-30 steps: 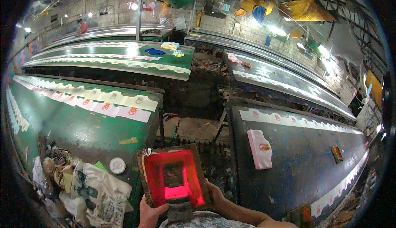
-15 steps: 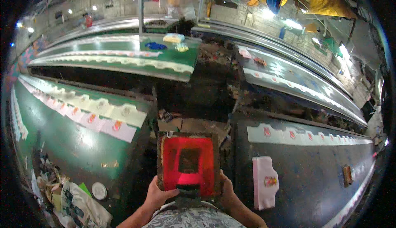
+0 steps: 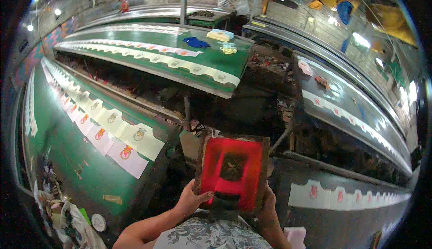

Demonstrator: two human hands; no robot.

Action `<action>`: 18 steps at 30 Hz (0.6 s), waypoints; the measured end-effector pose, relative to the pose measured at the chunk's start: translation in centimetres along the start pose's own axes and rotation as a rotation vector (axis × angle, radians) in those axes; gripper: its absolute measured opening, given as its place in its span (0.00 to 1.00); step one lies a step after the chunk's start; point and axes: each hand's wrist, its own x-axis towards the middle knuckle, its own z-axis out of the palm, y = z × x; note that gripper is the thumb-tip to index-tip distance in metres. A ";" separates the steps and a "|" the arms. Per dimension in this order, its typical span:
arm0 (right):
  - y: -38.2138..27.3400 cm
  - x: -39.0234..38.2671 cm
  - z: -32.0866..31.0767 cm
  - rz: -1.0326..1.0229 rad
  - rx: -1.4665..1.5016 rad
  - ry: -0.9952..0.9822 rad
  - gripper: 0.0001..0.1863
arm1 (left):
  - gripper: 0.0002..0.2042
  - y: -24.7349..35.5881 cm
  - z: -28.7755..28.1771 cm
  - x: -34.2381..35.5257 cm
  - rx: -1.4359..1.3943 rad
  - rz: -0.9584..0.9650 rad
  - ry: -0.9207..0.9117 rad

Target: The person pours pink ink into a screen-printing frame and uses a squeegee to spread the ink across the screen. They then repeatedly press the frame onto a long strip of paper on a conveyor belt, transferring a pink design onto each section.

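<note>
Fingers (image 3: 203, 196) of the left hand (image 3: 191, 200) curl over the lower left edge of a wooden printing frame (image 3: 232, 172), clamped on it with the thumb lying across the red-stained mesh. Opposite, the right hand (image 3: 266, 204) grips the frame's lower right edge; its fingers are wrapped behind the wood, so only the back of the hand and the knuckles show. Both hands hold the frame in front of the person's chest, above the dark gap between two long counters, tilted slightly with its top edge away from the body. Its mesh is soaked bright red around a darker square patch in the middle (the pattern inside is too murky to read), and a dark squeegee handle (image 3: 226, 198) sits at the lower edge between the hands.

Left of the frame runs a long green counter (image 3: 67, 159) carrying a row of pale fabric pieces (image 3: 119, 138), each with a small printed motif in red or green. At its near end lie crumpled plastic bags (image 3: 67, 224) and a round white lid (image 3: 98, 222). Right of the frame a dark counter (image 3: 355, 177) carries another row of white pieces (image 3: 335, 197) with red prints. Farther off, a second green counter (image 3: 211, 62) bears a blue cloth (image 3: 195, 43), a folded yellowish bundle (image 3: 220, 34) and more pale pieces along its edge.
</note>
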 end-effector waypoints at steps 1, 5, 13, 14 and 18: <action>-0.9 2.0 0.4 0.012 0.034 -0.063 0.21 | 0.28 0.6 -0.1 2.0 -0.014 -0.015 0.005; -3.8 10.7 3.1 -0.113 -0.228 0.094 0.24 | 0.28 3.8 -0.6 9.2 -0.017 -0.012 0.027; -9.0 25.5 8.8 -0.051 -0.285 -0.103 0.28 | 0.31 9.3 -3.2 19.7 -0.495 0.123 0.352; -9.4 27.1 8.9 -0.038 -0.368 -0.035 0.28 | 0.32 9.7 -4.1 20.7 -0.517 0.175 0.453; -11.5 35.5 8.6 0.013 -0.592 0.001 0.26 | 0.32 11.6 -8.3 24.0 -0.483 0.423 0.716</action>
